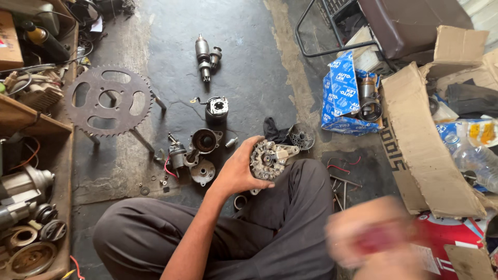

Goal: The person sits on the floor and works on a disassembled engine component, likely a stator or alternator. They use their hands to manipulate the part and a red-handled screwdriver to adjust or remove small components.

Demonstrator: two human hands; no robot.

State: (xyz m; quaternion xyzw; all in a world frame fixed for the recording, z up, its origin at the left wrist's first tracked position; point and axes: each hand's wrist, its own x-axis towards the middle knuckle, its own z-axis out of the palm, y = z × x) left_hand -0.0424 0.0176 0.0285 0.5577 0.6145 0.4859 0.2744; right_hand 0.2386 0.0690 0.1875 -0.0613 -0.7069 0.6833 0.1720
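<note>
Left hand (239,171) gripping round alternator part (268,158) over lap, fingers curling around its rim. Right hand (371,239) blurring at lower right, something red in it; grip impossible to judge. Blue carton (340,96) lying open, one metal cylinder part (369,98) sitting inside. One large sprocket (110,100) resting on floor; one starter motor (206,56) lying beyond.

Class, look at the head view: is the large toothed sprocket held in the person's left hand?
No. The sprocket lies on the floor, while the left hand grips a round alternator part.
</note>
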